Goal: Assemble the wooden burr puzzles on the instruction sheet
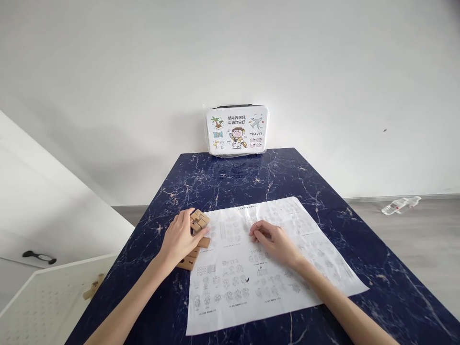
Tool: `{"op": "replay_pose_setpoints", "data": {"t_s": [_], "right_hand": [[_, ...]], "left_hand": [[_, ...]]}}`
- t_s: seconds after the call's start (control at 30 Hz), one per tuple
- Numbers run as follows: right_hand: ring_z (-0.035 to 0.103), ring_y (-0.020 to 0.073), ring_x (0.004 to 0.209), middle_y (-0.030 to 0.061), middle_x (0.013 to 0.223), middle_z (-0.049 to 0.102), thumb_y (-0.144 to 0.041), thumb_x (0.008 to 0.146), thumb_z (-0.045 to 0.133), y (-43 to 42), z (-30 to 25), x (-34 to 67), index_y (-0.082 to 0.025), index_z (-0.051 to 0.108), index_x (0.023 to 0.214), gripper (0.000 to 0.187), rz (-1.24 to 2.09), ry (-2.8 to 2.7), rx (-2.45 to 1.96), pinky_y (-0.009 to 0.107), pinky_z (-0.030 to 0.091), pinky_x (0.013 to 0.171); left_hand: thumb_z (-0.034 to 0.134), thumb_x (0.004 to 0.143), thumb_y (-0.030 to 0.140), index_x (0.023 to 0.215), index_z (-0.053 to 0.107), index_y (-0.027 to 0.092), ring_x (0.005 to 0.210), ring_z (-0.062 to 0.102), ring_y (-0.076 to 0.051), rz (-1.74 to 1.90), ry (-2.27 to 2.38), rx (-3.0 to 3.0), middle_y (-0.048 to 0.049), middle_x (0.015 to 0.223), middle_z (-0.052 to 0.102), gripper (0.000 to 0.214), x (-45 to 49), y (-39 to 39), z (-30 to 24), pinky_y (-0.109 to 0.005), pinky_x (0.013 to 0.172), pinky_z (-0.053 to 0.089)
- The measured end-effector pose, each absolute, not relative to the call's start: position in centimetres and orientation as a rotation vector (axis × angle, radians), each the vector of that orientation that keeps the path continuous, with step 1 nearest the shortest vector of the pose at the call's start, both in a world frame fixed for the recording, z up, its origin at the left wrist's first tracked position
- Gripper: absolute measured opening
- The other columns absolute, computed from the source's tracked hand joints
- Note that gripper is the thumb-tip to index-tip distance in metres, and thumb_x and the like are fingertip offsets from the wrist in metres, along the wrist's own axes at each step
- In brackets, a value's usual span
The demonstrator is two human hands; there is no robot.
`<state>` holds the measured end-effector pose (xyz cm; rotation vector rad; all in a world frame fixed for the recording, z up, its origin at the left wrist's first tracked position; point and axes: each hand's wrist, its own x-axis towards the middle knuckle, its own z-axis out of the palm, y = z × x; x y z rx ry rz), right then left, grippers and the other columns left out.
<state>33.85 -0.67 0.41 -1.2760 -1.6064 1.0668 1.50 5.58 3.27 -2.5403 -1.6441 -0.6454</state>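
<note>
My left hand (182, 235) is closed around the edge of a wooden block puzzle (200, 220), at the left side of a printed sheet. Gaps show between the pieces on its upper face. Just below that hand lie flat wooden pieces with dark markings (188, 261), partly covered by the hand and wrist. My right hand (275, 242) rests over the upper middle of the instruction sheet (247, 311), its fingers curled in towards the thumb. Nothing shows in those fingers. Small grey diagrams cover the sheet.
A white case with cartoon prints (237, 129) stands against the wall at the far end of the dark blue marbled table (230, 184). Left of the table is a white perforated bin (53, 287) with wooden pieces (94, 286) inside. A clear plastic bottle (400, 205) lies on the floor at right.
</note>
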Motion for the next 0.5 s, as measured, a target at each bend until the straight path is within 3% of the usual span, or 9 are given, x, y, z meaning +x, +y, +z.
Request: {"op": "replay_pose_setpoints", "data": {"t_s": [0.23,0.5], "right_hand": [[0.071,0.0224,0.085,0.0058,0.092,0.075,-0.028,0.104,0.049,-0.8,0.8,33.8,-0.024,0.066,0.099,0.019,1.097,-1.592,-1.287,0.04,0.058,0.077],[0.071,0.0231,0.083,0.0045,0.086,0.074,-0.03,0.104,0.051,-0.6,0.5,33.8,-0.024,0.068,0.097,0.019,1.105,-1.557,-1.295,0.039,0.056,0.077]], "left_hand": [[0.067,0.099,0.038,0.138,0.049,0.021,0.122,0.066,-0.042,-0.63,-1.687,-2.595,-0.0174,0.131,0.069,0.046,3.6,7.2,3.0,-0.055,0.092,0.061],[0.077,0.097,0.033,0.142,0.048,0.027,0.122,0.067,-0.032,-0.744,-1.563,-2.841,-0.01,0.136,0.067,0.054,7.5,5.9,3.9,-0.048,0.098,0.06]]}}
